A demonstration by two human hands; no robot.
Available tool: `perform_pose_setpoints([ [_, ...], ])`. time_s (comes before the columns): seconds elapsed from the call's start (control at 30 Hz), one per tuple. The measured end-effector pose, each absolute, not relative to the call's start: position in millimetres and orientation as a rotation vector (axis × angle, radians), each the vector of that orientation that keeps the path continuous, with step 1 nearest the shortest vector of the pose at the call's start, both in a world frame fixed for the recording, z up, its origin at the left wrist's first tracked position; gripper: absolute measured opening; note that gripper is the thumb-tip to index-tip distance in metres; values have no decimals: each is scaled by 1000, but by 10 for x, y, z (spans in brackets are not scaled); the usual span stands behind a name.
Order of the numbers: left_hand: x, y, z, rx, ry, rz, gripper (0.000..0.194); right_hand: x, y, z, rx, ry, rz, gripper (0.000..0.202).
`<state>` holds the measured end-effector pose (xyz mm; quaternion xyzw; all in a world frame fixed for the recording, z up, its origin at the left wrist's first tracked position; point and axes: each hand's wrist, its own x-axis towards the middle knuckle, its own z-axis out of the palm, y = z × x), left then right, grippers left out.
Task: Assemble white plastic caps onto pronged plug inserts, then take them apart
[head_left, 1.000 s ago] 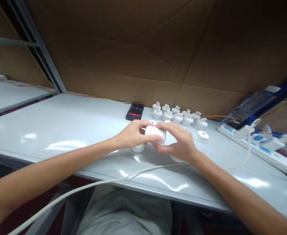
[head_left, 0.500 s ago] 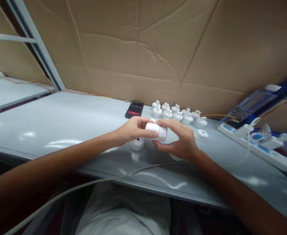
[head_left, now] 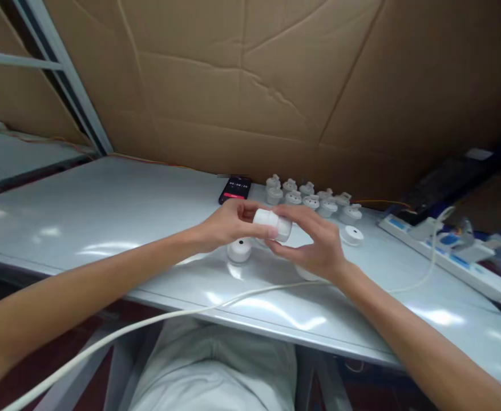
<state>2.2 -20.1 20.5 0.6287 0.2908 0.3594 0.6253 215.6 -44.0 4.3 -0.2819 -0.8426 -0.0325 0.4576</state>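
Observation:
Both hands hold one short white plastic cylinder [head_left: 271, 220] tilted on its side above the table. My left hand [head_left: 237, 222] grips its left end, thumb along the front and fingers behind. My right hand [head_left: 312, 237] is closed round its right end, fingers over the top and thumb underneath. Just below my left hand stands a white round piece [head_left: 239, 250] with a dark hole on top. Another white round piece [head_left: 307, 274] is partly hidden under my right hand. To the right lies a white round cap [head_left: 352, 235] with a small dark hole.
Several white pieces with plug-like tops [head_left: 310, 201] stand in two rows at the back. A phone [head_left: 234, 188] showing a timer lies left of them. A white power strip [head_left: 447, 257] holding plugs runs along the right. A white cable [head_left: 250, 293] crosses the table's front.
Both hands keep their grip on the white cylinder, which has barely shifted. My right thumb and fingers have drawn slightly closer round its end. The picture's lighting differs.

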Motion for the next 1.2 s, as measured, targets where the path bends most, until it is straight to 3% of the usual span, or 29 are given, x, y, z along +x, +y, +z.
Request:
perform_pose_setpoints([
  [0.83, 114, -259, 189, 1410, 658, 933, 51, 2118, -451, 58, -605, -2007, -198, 39],
  [1.2, 154, -339, 194, 1363, 657, 971, 36, 2064, -466, 10, -726, -1907, -87, 38],
])
